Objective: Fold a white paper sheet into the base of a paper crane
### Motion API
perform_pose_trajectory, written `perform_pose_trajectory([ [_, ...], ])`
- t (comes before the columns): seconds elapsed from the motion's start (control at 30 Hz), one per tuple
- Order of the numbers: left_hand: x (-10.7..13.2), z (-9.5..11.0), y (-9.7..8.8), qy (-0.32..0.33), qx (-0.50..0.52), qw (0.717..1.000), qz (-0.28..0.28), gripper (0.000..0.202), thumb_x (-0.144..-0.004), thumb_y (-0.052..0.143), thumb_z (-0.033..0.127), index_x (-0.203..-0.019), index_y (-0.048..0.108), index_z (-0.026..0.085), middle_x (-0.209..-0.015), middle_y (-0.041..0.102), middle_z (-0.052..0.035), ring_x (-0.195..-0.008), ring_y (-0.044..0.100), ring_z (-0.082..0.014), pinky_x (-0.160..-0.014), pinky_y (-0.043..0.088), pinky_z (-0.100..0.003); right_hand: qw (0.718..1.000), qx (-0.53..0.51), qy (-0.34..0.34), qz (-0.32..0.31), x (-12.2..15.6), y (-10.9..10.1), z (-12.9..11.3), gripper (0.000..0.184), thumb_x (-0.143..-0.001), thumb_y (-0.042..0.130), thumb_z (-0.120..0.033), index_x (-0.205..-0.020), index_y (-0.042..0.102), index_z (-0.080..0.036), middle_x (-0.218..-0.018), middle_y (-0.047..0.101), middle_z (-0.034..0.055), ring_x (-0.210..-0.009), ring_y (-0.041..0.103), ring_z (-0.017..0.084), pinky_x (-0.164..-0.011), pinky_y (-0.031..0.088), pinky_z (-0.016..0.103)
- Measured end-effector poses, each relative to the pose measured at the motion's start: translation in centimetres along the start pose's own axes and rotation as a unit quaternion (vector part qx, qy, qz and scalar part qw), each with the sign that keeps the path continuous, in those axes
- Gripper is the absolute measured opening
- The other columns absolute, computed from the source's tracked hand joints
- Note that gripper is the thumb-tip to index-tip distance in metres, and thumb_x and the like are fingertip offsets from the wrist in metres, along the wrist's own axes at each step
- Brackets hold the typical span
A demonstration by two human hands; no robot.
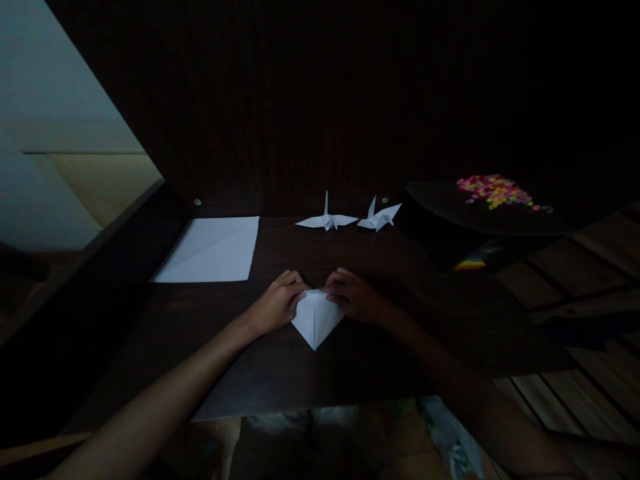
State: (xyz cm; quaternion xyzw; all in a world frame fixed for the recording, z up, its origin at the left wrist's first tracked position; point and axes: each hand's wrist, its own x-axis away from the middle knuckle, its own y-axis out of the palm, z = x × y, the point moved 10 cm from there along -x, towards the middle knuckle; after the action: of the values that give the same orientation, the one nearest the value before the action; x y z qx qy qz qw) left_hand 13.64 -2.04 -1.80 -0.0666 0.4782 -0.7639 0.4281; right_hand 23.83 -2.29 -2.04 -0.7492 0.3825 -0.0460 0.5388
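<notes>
On desk (250, 380), folded paper (320, 313) (crease (315, 319) lengthwise, tip (315, 345) nearward)

in dim light, a dark wooden desk (350, 377) stands near a pale wall (60, 73).

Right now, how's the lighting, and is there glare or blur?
In the head view, light is dim, folded paper and cranes standing out against the dark table; the head view shows no strong glare, only faint sheen near the table's front edge; in the head view, the colourful pile looks slightly soft.
</notes>
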Motion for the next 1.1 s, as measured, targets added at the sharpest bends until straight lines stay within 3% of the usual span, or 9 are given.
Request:
perform_pose_trajectory([
  [0.13, -0.1, 0.1, 0.0, 0.005, 0.012, 1.0, -0.015, 0.03, -0.092, 0.045, 0.011, -0.109, 0.069, 0.02, -0.092, 0.057, -0.0062, -0.091, 0.053, -0.02, -0.084, 0.046, -0.034, 0.999, 0.027, -0.02, 0.0, 0.0, 0.0, -0.6, 0.031, -0.091, 0.046, -0.009, -0.108, 0.069, -0.02, -0.091, 0.06, 0.0083, -0.084, 0.052, 0.021, -0.071, 0.045, 0.035],
  [0.37, 0.0, 0.3, 0.0, 0.037, 0.033, 0.998, -0.041, 0.053, -0.08, 0.042, -0.006, -0.117, 0.067, 0.023, -0.102, 0.056, -0.0066, -0.098, 0.054, -0.018, -0.088, 0.046, -0.032, 0.992, 0.118, -0.028, -0.032, -0.1, 1.0, -1.3, 0.033, -0.086, 0.052, -0.005, -0.111, 0.068, -0.02, -0.094, 0.058, 0.0095, -0.084, 0.049, 0.021, -0.065, 0.042, 0.031],
  [0.67, 0.6, 1.0, -0.4, 0.099, -0.015, 0.993, -0.07, 0.038, -0.092, 0.048, 0.006, -0.122, 0.064, 0.021, -0.093, 0.059, -0.0062, -0.089, 0.055, -0.0172, -0.079, 0.047, -0.028, 0.979, 0.188, -0.07, -0.037, 0.9, 1.3, -1.7, 0.042, -0.084, 0.048, 0.001, -0.121, 0.058, -0.017, -0.102, 0.057, 0.0107, -0.092, 0.049, 0.021, -0.076, 0.045, 0.034],
  [0.87, 0.7, 1.6, -0.4, 0.131, -0.048, 0.987, -0.085, 0.032, -0.095, 0.043, 0.01, -0.115, 0.067, 0.017, -0.092, 0.059, -0.0086, -0.088, 0.054, -0.0181, -0.078, 0.048, -0.03, 0.972, 0.203, -0.116, -0.02, 1.4, 1.4, -2.4, 0.038, -0.085, 0.044, 0.002, -0.117, 0.059, -0.011, -0.106, 0.059, 0.0134, -0.098, 0.05, 0.023, -0.081, 0.047, 0.036],
  [1.1, 0.6, 1.0, -0.1, 0.126, -0.063, 0.988, -0.071, 0.031, -0.095, 0.046, 0.011, -0.114, 0.068, 0.019, -0.099, 0.059, -0.0089, -0.092, 0.053, -0.0181, -0.08, 0.048, -0.029, 0.966, 0.219, -0.135, -0.012, 1.5, 1.2, -3.0, 0.031, -0.09, 0.042, -0.003, -0.113, 0.061, -0.012, -0.107, 0.062, 0.0133, -0.1, 0.052, 0.023, -0.081, 0.048, 0.037],
])
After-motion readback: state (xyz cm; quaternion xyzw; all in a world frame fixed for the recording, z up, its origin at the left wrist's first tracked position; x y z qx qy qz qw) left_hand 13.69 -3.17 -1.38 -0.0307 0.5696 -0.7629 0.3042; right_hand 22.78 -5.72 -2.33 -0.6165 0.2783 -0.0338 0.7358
